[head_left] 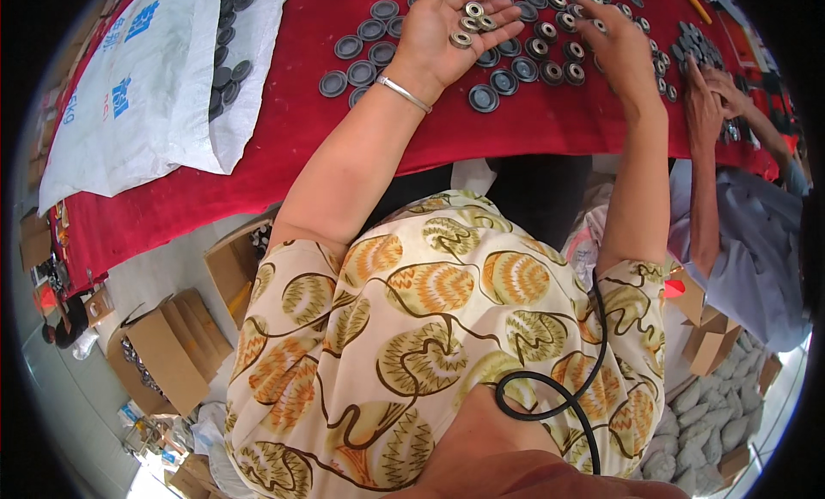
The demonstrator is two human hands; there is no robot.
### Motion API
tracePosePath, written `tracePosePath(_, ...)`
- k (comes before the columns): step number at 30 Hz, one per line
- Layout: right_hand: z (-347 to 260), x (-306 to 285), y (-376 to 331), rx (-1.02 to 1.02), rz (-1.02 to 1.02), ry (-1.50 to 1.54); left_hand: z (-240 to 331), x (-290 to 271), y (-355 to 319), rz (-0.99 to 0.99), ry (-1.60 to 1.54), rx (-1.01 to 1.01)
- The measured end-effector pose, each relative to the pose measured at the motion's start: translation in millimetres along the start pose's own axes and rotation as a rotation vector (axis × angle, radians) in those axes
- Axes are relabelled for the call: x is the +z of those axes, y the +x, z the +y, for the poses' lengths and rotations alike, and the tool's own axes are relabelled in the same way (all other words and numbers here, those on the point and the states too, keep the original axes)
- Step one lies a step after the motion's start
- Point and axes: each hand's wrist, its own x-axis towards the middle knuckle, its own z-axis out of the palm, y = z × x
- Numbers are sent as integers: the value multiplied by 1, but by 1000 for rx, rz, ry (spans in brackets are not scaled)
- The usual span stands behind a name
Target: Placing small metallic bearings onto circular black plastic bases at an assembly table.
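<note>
My left hand (443,35) is palm up and carries several small metal ball bearings (461,39) on its palm and fingers. A silver bangle (404,94) is round that wrist. My right hand (620,48) is palm down, its thumb and fingers apart and bent over the rows of parts. Its fingertips are close to a bearing sitting in a dark cap (565,21); whether they touch it I cannot make out. Around and below that hand, several round dark caps hold bearings (551,72). Between and left of my hands lie grey caps with no bearing in them (483,98).
A red cloth (326,130) covers the table. At the left, a white woven sack (146,95) lies with dark caps (225,74) on it. A co-worker's hands (713,95) work over a dark pile at the right. Cardboard boxes (163,353) and grey bundles (709,413) are below.
</note>
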Motion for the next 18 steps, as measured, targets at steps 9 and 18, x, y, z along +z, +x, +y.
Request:
tracePosePath(9, -16, 33, 0, -253, 257, -449, 0, 3, -1, -1, 2, 3)
tracePosePath(18, -29, 29, 3, 290, -164, -209, -3, -1, 1, -54, -26, -21)
